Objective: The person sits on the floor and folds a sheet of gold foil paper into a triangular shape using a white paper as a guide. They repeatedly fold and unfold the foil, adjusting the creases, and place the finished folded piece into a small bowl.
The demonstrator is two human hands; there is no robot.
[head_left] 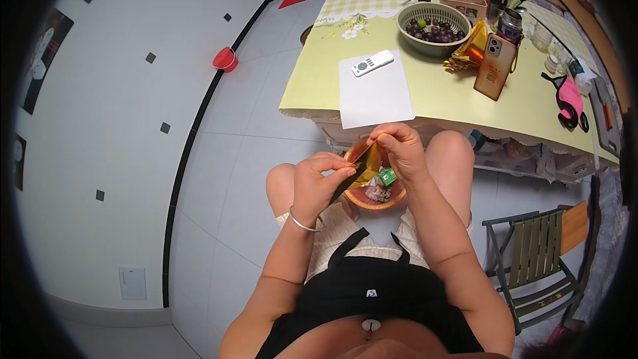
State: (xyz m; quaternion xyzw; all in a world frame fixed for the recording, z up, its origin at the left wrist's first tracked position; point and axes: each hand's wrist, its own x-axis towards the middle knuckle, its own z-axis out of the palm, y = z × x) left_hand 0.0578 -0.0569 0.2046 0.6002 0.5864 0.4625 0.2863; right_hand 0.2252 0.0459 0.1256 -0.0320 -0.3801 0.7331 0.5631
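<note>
Between my two hands a shiny gold foil piece (369,166) is stretched at an angle; whether it is a sheet or a packet I cannot tell. My left hand (316,183) pinches its left edge between thumb and fingers. At the upper right corner, my right hand (403,151) grips it with thumb and bent fingers. Directly below stands an orange waste bin (376,207) between my knees. Inside it lie a green and white carton (386,176) and some crumpled waste (377,193). The foil and my hands cover part of the bin.
Ahead, the table (309,83) carries white paper (375,103), a remote control (373,63), a colander (432,46) of grapes, gold foil packaging (475,43), a standing phone (492,70) and a pink-black strap item (569,100). A folding chair (538,252) stands right; a red bucket (225,60) sits by the wall.
</note>
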